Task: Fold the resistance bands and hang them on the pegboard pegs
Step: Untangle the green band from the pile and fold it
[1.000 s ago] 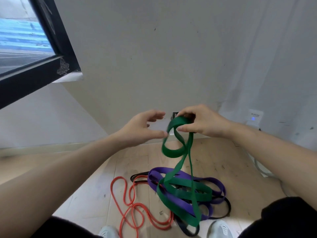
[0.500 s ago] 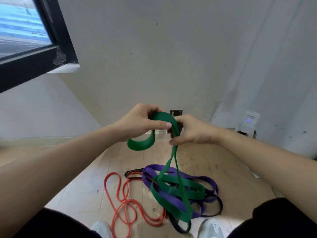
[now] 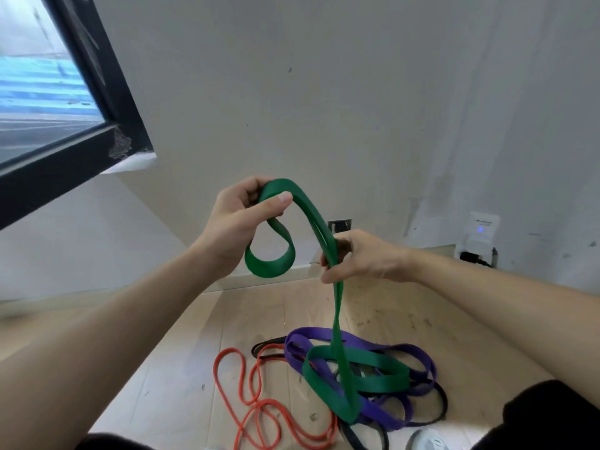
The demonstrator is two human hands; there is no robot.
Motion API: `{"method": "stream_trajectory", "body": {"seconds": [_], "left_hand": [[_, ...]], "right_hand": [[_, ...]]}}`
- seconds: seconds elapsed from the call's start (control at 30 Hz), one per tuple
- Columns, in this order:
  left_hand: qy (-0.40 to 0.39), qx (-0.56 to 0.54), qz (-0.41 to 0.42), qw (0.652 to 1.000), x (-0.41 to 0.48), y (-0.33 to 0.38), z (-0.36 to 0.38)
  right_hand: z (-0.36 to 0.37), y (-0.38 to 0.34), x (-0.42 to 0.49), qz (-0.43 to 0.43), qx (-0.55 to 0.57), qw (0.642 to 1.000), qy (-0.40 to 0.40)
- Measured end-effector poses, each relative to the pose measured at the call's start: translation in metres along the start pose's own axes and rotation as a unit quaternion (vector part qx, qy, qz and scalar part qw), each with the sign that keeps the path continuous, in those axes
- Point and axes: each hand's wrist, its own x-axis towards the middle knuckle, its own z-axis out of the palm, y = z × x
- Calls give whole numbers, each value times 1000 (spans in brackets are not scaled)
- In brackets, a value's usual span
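Observation:
A wide green resistance band stretches from my raised hands down to the floor. My left hand pinches its top fold between thumb and fingers, and a short loop hangs below that hand. Lower and to the right, my right hand curls round the two doubled strands. The band's far end lies coiled on a heap with a purple band, a black band and a thin orange band. No pegboard is in view.
I stand in a room corner with white walls and a pale wood floor. A black-framed window is at the upper left. A white plugged-in device sits at the wall's base on the right. My shoe shows at the bottom.
My left hand took the top of the green band and lifted it up and left. My right hand slid down the strands, and more band rose off the heap.

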Motion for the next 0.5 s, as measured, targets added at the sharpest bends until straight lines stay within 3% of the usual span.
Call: {"method": "stream_trajectory", "body": {"seconds": [0.17,0.5], "left_hand": [[3,25,-22,999,3,-3,-22],[-117,207,-110,965,-4,-16,-20]], "right_hand": [[-28,-8,-9,-33,-18,996,83],[-45,-47,-30,-110,-45,977,174]]}}
